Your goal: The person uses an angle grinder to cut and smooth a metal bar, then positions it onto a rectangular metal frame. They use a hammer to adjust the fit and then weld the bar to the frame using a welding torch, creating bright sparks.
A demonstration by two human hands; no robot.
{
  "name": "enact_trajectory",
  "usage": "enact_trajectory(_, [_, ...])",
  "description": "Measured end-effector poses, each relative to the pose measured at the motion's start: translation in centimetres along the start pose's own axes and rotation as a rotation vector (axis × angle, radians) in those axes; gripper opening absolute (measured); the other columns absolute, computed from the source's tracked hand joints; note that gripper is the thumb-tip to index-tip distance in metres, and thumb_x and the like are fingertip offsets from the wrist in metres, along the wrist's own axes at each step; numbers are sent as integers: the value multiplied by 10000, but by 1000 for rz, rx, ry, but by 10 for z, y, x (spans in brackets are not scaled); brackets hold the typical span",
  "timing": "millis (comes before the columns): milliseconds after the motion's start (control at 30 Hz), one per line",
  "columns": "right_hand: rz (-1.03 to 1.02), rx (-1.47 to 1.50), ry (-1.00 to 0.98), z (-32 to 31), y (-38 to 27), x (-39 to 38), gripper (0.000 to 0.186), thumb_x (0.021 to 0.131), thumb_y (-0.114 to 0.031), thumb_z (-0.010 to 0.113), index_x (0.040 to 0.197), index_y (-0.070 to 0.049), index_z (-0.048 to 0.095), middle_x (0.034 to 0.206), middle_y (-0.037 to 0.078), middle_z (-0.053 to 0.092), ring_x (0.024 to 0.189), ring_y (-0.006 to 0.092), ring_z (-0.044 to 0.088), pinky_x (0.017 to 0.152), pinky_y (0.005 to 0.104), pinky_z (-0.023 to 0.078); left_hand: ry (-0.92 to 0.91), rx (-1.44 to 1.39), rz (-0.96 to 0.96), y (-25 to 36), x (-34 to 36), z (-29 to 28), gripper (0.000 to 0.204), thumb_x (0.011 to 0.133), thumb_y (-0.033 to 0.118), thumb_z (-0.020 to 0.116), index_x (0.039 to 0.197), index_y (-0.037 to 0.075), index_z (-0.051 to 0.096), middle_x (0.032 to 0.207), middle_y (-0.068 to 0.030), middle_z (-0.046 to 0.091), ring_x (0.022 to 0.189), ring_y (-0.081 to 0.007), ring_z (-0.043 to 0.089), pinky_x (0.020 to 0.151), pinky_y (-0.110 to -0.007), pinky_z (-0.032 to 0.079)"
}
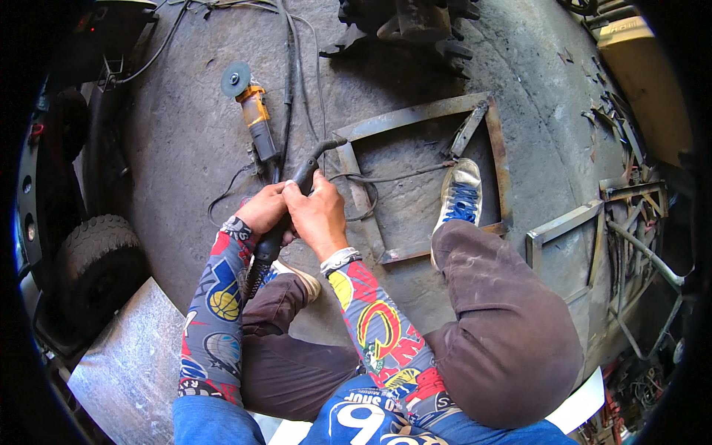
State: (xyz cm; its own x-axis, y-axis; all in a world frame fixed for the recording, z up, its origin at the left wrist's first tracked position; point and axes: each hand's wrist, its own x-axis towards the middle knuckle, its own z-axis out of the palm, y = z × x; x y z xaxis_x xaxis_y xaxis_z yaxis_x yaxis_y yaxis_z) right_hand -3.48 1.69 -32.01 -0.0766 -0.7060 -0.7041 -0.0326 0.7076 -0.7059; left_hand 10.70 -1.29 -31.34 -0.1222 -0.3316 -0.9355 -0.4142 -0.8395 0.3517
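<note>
A black MIG welding torch [304, 173] with a curved neck is in both my hands. My left hand [262, 211] closes round its handle, and my right hand [319, 213] grips it just beside, thumb along the top. The tip of the neck reaches the left corner of a rectangular steel frame [415, 114] lying on the floor; whether it touches cannot be made out. A metal earth clamp [470, 132] with a cable sits at the frame's far right corner, by my shoe [461, 194].
An orange and black angle grinder [256, 119] lies left of the torch, its disc pointing away. Cables [289, 67] run across the floor beyond. Scrap steel and frames [571, 222] stand at the right. A tyre [96, 252] and a metal sheet [133, 363] are at the left.
</note>
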Motion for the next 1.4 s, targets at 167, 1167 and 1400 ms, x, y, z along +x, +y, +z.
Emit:
enact_trajectory(167, [-5,-1,16,3,-5,-6,744,866,-380,674,1344,174,540,1130,386,672,1095,459,686,949,445,543,22,13,48,-1,-2,-3,304,1097,297,436,1121,40,596,707,-60,649,451,-151,585,401,-297,495])
enact_trajectory(1167, [-191,357,523,-43,-22,0,637,999,-429,610,1424,26,475,1115,238,688,1029,376,699,879,428,546,-164,128,501,81,24,59,275,993,227,659,1172,20,642,999,-16,661,896,-96,591,806,-269,518])
enact_trajectory(1400, [-244,768,793,-117,-6,48,549,1074,-427,521,1372,34,543,1293,222,637,1211,334,612,1045,395,459,-169,219,414,148,102,178,328,957,290,686,1097,-6,685,908,-68,707,793,-138,635,716,-326,539])
